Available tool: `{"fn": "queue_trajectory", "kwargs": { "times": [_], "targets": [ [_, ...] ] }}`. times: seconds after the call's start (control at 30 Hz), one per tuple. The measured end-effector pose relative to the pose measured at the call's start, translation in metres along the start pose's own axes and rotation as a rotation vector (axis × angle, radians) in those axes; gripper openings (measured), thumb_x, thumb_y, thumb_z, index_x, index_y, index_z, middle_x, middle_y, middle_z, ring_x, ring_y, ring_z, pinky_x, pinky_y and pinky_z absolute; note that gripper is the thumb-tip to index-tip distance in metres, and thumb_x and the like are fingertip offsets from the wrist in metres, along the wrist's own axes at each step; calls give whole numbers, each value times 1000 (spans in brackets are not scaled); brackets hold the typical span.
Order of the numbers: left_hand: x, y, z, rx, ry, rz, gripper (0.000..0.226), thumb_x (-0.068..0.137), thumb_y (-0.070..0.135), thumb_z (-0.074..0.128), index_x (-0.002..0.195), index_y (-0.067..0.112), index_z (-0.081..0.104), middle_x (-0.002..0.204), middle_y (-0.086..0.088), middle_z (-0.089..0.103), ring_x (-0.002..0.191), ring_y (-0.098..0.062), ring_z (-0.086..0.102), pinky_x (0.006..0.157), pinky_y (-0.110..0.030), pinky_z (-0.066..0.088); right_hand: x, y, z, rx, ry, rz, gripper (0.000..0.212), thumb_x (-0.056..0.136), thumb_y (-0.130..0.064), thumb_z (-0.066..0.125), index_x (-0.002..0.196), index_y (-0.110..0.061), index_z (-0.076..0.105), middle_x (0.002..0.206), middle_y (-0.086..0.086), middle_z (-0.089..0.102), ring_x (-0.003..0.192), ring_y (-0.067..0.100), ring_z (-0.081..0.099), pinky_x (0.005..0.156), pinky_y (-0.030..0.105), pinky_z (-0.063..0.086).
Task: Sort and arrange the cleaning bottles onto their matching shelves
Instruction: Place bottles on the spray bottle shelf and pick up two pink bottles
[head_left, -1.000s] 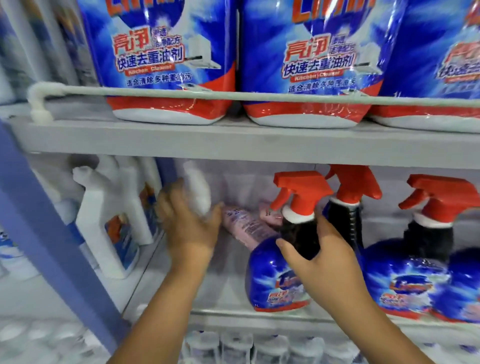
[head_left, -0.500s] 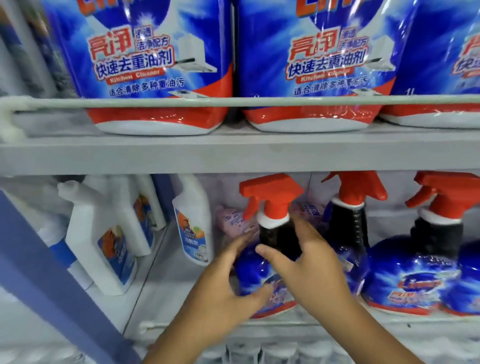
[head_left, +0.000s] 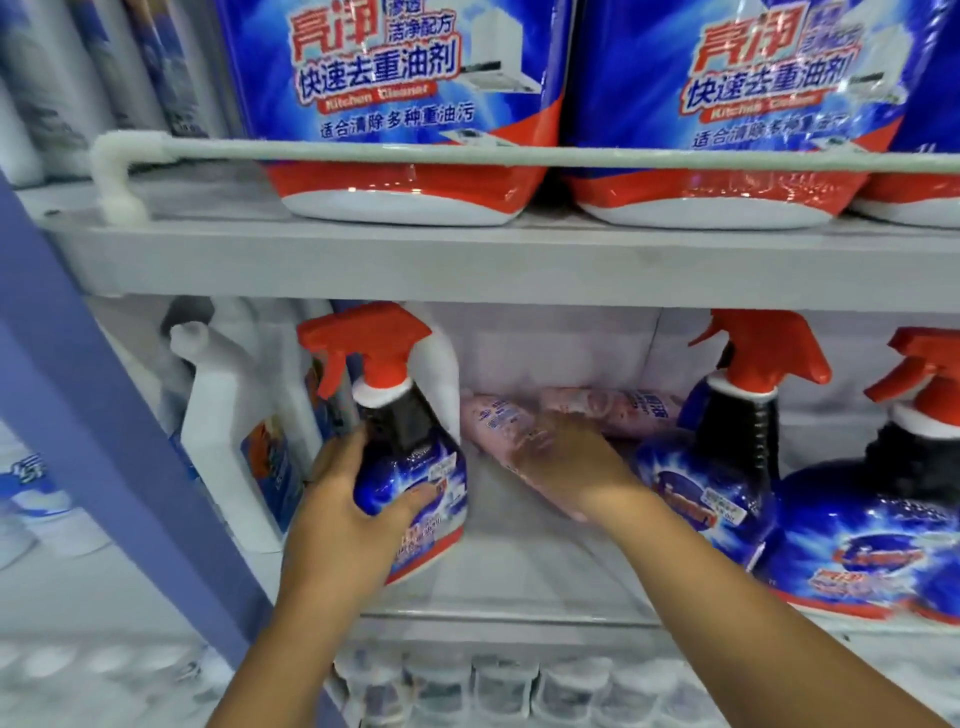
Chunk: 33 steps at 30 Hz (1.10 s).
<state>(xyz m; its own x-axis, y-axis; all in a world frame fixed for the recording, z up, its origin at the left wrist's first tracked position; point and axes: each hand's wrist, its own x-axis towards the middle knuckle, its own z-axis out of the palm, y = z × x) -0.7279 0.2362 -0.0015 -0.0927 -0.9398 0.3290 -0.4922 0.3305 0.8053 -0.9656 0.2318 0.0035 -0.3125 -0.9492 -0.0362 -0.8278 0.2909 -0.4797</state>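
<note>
Moved since half a second ago: your left hand (head_left: 347, 512) now carries the blue spray bottle (head_left: 410, 467) alone, shifted left toward the white bottles; your right hand (head_left: 563, 467) has let go of it and reached to the back of the shelf.
White bottle (head_left: 234, 436): you have it standing upright at the left end of the middle shelf (head_left: 467, 597), just beside the spray bottle.
Left hand: your fingers curl round the spray bottle's blue body, thumb across the front label; its red trigger points left.
Right hand: you lay it over the pink pack (head_left: 498, 421) lying flat at the back; blur hides whether your fingers grip it, so you cannot tell.
Right side: two more spray bottles (head_left: 717, 483) stand upright.
Upper shelf: large blue refill bags (head_left: 395, 78) sit behind a rail (head_left: 467, 153).
</note>
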Motion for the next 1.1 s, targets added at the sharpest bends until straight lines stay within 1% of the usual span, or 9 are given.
{"fn": "queue_trajectory", "kwargs": {
  "times": [0.07, 0.23, 0.37, 0.47, 0.63, 0.7, 0.77, 0.93, 1.1],
  "targets": [
    [6, -6, 0, 9, 15, 8, 72, 79, 34, 84, 142, 38, 49, 127, 16, 53, 121, -14, 55, 97, -33, 45, 10, 8, 8, -116, -88, 80, 76, 84, -60, 52, 142, -12, 50, 142, 14, 56, 128, 31, 53, 102, 32, 43],
    [11, -8, -1, 148, 106, 1, 74, 77, 29, 87, 143, 24, 54, 136, 0, 52, 130, -25, 49, 105, -39, 44, 19, 15, 18, -186, -6, 84, 89, 65, -59, 77, 138, -19, 45, 131, 5, 62, 119, 28, 60, 91, 33, 51],
    [-25, 11, 11, 104, 427, 240, 29, 84, 20, 79, 109, 15, 66, 111, -1, 57, 106, -26, 57, 95, -36, 48, 16, 18, 22, -105, 36, 106, 72, 61, -54, 75, 123, -26, 52, 114, -1, 70, 102, 23, 67, 83, 32, 56],
    [-36, 24, 32, -239, 126, 96, 13, 92, 19, 73, 97, 28, 65, 99, 14, 66, 95, -10, 66, 82, -17, 49, 6, 18, 17, 265, 59, 141, 59, 64, -48, 80, 115, -30, 56, 101, -7, 72, 86, 17, 70, 71, 30, 57],
    [-12, 34, 63, -500, -248, -286, 25, 95, 27, 69, 119, 25, 62, 106, 12, 71, 89, 11, 66, 75, -3, 45, -30, 7, -8, 952, 68, 104, 36, 86, -24, 79, 119, -25, 64, 99, 1, 76, 79, 15, 73, 65, 26, 57],
    [-2, 34, 72, -537, -338, -342, 41, 88, 53, 70, 121, 30, 63, 108, 16, 72, 101, 2, 68, 88, -17, 51, -44, 13, -9, 1164, -34, 88, 33, 89, -25, 76, 121, -19, 68, 105, 12, 77, 88, 26, 74, 76, 40, 60],
    [4, 38, 82, -655, -428, -385, 60, 77, 71, 71, 120, 29, 68, 113, 4, 76, 109, -18, 71, 102, -45, 54, -56, 20, -4, 1325, -162, 124, 36, 87, -27, 75, 118, -9, 71, 107, 25, 75, 92, 38, 71, 89, 56, 57],
    [10, 50, 93, -1024, -515, -596, 73, 70, 33, 89, 129, -1, 62, 120, -30, 69, 102, -39, 68, 101, -59, 51, -70, 20, 12, 1376, -130, 215, 26, 93, -22, 68, 107, 0, 72, 101, 28, 75, 90, 41, 72, 89, 57, 58],
    [1, 47, 95, -903, -322, -546, 45, 78, 18, 81, 118, 19, 60, 109, -13, 77, 92, -36, 75, 83, -55, 60, -63, 27, 14, 1339, 46, 218, 27, 98, -29, 64, 101, -6, 78, 100, 20, 78, 97, 38, 75, 95, 55, 57]
  ]
}}
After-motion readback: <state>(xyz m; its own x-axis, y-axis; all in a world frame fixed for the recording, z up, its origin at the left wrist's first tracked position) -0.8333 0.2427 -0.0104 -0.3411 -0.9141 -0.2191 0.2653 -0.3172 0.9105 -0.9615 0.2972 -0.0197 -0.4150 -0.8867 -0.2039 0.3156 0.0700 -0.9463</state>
